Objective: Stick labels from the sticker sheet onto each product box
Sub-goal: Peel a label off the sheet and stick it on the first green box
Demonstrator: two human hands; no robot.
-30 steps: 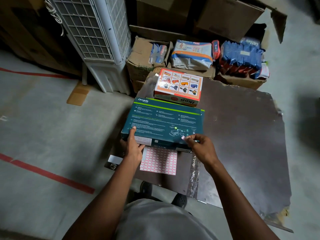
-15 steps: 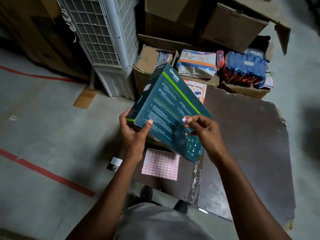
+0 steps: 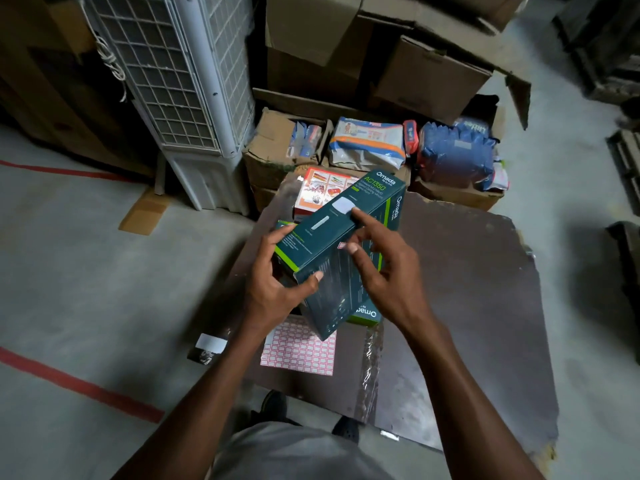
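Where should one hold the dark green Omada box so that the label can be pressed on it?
Probably at its near-left corner, from the left, as the left hand does now: the green box is long, flat and tilted up, so gripping one end leaves the broad face free for the right hand and its small label.

In my left hand (image 3: pixel 273 289) I hold the teal box (image 3: pixel 332 251), printed card with a faint sheen; just below my hands lies the sticker sheet (image 3: pixel 304 351), matt paper; under it I see the board (image 3: pixel 460 271), dark, smooth and dully reflective, its edges chipped; beyond my hands I see brown cardboard cartons (image 3: pixel 273 157), matt and creased; glossy plastic packs (image 3: pixel 367 142) sit there; the floor (image 3: pixel 86 271) looks like rough grey concrete.
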